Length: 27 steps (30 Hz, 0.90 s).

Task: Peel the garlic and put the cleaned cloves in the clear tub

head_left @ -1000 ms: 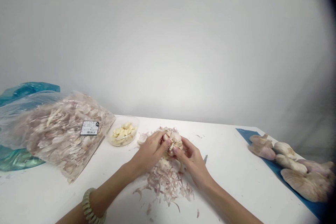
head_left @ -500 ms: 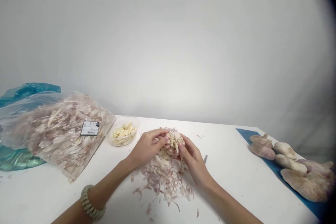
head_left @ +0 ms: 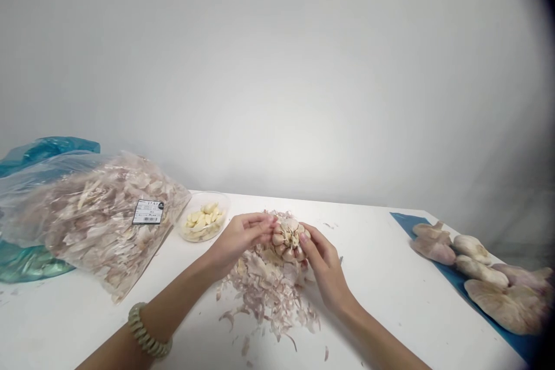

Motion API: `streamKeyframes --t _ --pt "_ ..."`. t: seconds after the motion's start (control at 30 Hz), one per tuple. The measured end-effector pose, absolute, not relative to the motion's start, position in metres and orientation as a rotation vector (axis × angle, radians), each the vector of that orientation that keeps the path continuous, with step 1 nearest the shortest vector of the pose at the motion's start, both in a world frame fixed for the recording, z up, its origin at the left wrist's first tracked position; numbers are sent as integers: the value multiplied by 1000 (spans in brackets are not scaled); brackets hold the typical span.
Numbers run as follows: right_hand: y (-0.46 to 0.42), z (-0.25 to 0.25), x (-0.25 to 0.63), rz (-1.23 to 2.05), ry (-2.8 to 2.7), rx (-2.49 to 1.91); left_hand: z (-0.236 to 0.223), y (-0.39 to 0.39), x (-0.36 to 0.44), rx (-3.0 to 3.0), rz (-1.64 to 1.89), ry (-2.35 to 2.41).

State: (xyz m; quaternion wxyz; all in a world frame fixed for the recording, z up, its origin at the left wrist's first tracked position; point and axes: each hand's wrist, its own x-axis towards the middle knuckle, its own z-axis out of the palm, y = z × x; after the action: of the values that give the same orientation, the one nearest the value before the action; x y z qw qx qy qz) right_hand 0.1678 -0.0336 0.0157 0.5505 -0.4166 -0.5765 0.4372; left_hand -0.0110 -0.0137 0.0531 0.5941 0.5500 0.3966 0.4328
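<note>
Right hand (head_left: pixel 326 257) grips round cream-pink garlic bulb (head_left: pixel 289 239) above papery pinkish skin heap (head_left: pixel 271 286) on white tabletop (head_left: pixel 377 277); left hand (head_left: pixel 237 241) nearly closed at bulb's left, contact unclear; cloves (head_left: pixel 288 254) might drop among skins if right-hand grip slackens

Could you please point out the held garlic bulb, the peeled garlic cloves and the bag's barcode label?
Garlic bulb (head_left: pixel 291 239), head view: its centre, facing the camera.
Peeled garlic cloves (head_left: pixel 203 219), head view: the pile's middle.
Barcode label (head_left: pixel 148 212), head view: its printed face.
</note>
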Motion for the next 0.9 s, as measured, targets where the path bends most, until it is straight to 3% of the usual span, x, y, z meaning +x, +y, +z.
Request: streamKeyframes --t 0.4,0.9 --pt "-32 12 168 1103 -1223 -927 55 -11 -13 897 1002 652" --pt "-34 10 169 948 -1441 -991 47 -15 -10 1488 958 977"
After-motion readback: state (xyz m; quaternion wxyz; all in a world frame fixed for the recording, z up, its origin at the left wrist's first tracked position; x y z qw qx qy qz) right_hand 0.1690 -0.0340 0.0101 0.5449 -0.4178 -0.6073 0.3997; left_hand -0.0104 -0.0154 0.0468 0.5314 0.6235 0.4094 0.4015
